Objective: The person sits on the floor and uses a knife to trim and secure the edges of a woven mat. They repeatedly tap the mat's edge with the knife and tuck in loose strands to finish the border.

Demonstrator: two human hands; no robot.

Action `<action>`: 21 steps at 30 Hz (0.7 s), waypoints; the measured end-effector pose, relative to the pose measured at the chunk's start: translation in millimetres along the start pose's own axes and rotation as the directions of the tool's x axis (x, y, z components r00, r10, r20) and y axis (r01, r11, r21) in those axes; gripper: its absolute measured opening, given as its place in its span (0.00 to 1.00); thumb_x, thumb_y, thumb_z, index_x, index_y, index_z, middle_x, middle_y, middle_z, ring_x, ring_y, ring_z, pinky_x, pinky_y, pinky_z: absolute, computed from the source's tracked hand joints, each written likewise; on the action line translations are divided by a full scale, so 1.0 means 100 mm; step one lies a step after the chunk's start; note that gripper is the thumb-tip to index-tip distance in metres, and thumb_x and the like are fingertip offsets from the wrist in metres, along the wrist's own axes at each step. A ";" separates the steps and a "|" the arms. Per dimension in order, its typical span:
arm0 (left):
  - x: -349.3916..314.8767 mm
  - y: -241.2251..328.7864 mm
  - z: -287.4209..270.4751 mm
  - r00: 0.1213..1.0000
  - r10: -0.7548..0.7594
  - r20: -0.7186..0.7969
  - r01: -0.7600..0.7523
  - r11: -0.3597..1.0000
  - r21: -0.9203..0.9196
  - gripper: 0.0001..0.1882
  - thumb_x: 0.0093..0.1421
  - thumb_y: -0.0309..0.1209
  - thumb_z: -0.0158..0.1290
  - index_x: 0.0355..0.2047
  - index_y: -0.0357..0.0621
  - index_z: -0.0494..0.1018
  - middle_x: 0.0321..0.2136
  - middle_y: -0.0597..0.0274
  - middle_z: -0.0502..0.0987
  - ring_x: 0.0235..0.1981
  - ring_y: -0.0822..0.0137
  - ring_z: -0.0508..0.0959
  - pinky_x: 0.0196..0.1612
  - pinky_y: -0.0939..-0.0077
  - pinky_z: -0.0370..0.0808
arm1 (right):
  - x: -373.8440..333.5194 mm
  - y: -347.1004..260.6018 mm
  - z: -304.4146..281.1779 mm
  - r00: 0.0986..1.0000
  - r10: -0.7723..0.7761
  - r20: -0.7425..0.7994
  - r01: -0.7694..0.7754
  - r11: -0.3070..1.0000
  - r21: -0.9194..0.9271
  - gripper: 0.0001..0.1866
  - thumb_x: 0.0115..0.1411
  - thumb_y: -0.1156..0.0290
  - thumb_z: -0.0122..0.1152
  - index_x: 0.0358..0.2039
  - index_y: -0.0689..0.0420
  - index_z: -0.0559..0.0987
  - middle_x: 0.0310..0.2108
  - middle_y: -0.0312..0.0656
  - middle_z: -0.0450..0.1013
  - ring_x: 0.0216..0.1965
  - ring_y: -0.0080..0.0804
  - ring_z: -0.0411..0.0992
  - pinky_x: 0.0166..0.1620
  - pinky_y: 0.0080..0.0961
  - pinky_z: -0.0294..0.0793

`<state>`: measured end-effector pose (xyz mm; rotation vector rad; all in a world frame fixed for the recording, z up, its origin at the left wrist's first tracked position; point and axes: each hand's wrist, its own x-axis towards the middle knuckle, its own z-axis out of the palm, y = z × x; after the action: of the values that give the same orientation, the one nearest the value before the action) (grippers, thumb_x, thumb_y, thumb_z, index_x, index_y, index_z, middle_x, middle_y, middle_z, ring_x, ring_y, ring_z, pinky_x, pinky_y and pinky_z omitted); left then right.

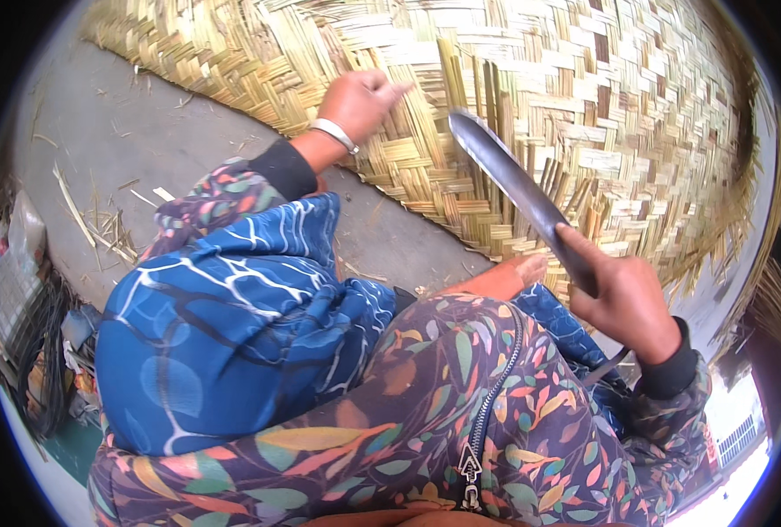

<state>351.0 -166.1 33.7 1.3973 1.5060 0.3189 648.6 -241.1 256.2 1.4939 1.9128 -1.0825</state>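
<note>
My right hand (pixel 623 303) is closed around a large knife (pixel 518 180), its forefinger laid along the blade. The long dark metal blade slants up and left, its rounded tip over a big woven mat (pixel 575 79) of pale, yellow-green plant strips. Close to the tip, several loose strip ends (pixel 496 97) stick up from the weave. My left hand (pixel 360 105), with a pale bracelet at the wrist, is over the mat's near left edge. Its fingers are curled and slightly blurred; what they hold, if anything, does not show. The knife's handle is hidden in my right hand.
Grey floor (pixel 101 105) with scattered strip scraps (pixel 101 224) lies on the left. My bent knee in blue patterned trousers (pixel 224 342) and a bare foot (pixel 505 277) are close to the mat. Coiled black cable (pixel 43 351) and clutter are at far left.
</note>
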 end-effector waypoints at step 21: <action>-0.23 0.19 0.50 0.881 -0.064 0.469 0.374 0.703 -0.606 0.17 0.58 0.39 0.59 0.34 0.36 0.74 0.26 0.57 0.79 0.25 0.69 0.80 0.23 0.81 0.78 | 0.31 0.09 0.31 0.937 -0.248 0.245 -0.152 0.340 0.928 0.35 0.52 0.81 0.57 0.63 0.59 0.63 0.59 0.40 0.64 0.58 0.22 0.61 0.60 0.20 0.58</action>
<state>397.3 -201.0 37.0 0.6119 1.0150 0.3474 645.1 -247.6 212.6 1.5323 0.9700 -2.5930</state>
